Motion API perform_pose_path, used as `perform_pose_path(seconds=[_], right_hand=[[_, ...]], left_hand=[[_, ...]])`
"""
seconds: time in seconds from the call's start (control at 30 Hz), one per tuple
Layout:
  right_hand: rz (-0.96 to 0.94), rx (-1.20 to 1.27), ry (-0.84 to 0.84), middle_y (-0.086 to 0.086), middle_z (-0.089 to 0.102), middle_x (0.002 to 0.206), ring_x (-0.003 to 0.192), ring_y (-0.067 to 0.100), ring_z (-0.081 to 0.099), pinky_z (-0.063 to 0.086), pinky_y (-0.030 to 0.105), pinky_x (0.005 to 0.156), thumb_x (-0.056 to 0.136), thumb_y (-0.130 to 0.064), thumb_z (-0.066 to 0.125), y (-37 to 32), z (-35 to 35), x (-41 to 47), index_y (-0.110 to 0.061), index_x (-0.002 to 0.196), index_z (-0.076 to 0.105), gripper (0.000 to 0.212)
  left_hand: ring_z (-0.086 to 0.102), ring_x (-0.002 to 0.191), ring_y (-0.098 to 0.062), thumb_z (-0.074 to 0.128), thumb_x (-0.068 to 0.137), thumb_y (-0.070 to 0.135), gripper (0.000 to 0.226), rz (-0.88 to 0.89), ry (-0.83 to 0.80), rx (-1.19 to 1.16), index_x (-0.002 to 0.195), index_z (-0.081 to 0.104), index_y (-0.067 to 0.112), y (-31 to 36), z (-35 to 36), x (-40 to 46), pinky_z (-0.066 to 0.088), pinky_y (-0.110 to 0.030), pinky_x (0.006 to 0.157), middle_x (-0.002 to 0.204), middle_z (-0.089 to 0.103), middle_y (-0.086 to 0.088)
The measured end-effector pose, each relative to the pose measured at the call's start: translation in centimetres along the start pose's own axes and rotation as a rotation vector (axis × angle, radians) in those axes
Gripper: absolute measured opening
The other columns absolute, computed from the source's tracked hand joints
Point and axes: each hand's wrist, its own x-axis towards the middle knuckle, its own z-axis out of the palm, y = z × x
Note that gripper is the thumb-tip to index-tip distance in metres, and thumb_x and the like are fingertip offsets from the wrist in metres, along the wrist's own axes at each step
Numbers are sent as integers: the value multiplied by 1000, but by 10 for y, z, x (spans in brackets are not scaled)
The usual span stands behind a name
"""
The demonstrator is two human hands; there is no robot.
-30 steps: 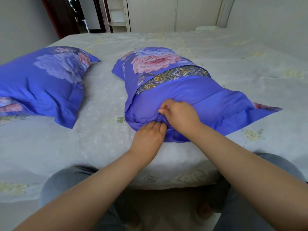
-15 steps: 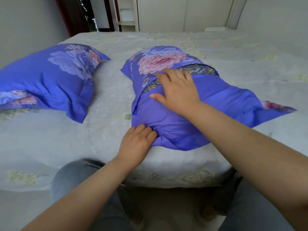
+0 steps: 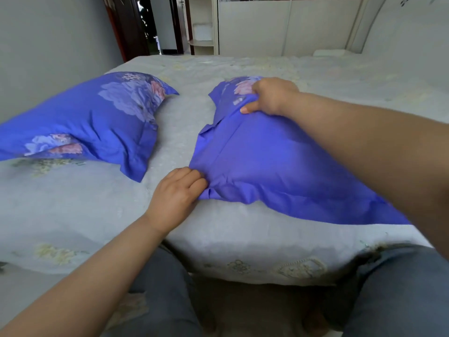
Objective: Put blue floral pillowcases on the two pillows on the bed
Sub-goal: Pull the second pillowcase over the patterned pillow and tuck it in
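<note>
Two pillows in blue floral pillowcases lie on the bed (image 3: 73, 215). The left pillow (image 3: 97, 120) rests untouched, fully covered. The right pillow (image 3: 279, 161) lies in front of me, mostly plain blue on top with a pink flower showing at its far end. My left hand (image 3: 176, 193) pinches the near left corner of its pillowcase. My right hand (image 3: 272, 96) grips the fabric at the far end, fingers curled round a fold. The patterned pillow inside is hidden under the blue cloth.
The pale floral bedspread reaches the near edge by my knees (image 3: 165, 293). A grey wall (image 3: 48, 45) stands on the left. A doorway (image 3: 150, 25) and a white wardrobe (image 3: 279, 25) are beyond the bed, with a small white object (image 3: 330, 52) at the far right.
My right hand moved from the near edge across the pillow to its far end and took hold of the fabric there. The exposed patterned strip is now covered. My left hand kept its corner.
</note>
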Motion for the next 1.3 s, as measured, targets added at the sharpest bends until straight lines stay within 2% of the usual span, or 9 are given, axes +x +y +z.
perform_pose_path(seconds=[0.13,0.27,0.53,0.7,0.8,0.97,1.07,1.2,1.3], right_hand=[[-54,5,-145,10,72,101,93,33,64,48,41,81,85,-74,66,-16,30,3,-17,88,66,57],[-132,98,-269,8,65,85,81,31,59,42,41,74,85,-75,66,-27,25,5,-15,80,59,60],[-21,-76,264,6,73,118,111,33,68,54,43,83,92,-77,53,27,48,-8,-26,106,66,54],[52,-16,-126,3,71,100,98,28,65,49,37,86,79,-97,43,44,34,-14,-25,83,74,79],[17,127,-514,6,72,110,105,26,67,49,37,95,82,-91,54,87,12,-24,-22,97,79,75],[59,672,-599,3,70,93,86,18,65,51,29,75,68,-60,94,131,24,-41,-17,93,67,57],[41,766,-362,7,73,95,82,18,67,53,33,74,77,-40,93,122,40,-51,-14,94,70,39],[-19,552,-297,3,67,85,74,17,59,45,35,70,83,-51,85,118,30,-50,-17,86,66,39],[-148,379,-204,2,56,80,74,22,53,40,38,69,90,-56,75,110,29,-43,-18,79,54,45]], left_hand=[[49,74,-31,60,80,1,15,47,-119,10,82,56,16,-2,7,-23,39,-39,64,84,48,-6],[48,76,-29,63,75,7,14,21,-172,-38,77,55,18,-6,9,-23,37,-37,68,82,47,-1],[52,83,-27,67,73,12,9,72,-273,-113,75,60,17,-20,11,-3,39,-35,75,81,51,4],[57,74,-20,80,72,32,28,-167,-754,-251,71,53,24,-42,15,-9,41,-29,62,71,53,11],[63,75,-14,87,69,63,48,-421,-1127,-543,84,60,25,-60,-5,44,51,-32,69,80,68,9],[59,96,-20,73,80,72,51,-167,-441,-407,103,64,28,31,3,150,46,-37,83,104,64,8],[53,102,-28,75,69,76,74,148,-455,-123,114,62,19,115,42,146,43,-43,84,114,58,-3],[51,83,-27,67,88,13,9,332,-205,101,80,63,18,137,76,135,41,-39,73,83,54,-4],[51,79,-27,54,88,0,25,443,-143,28,72,64,17,135,83,132,42,-37,73,74,52,-2]])
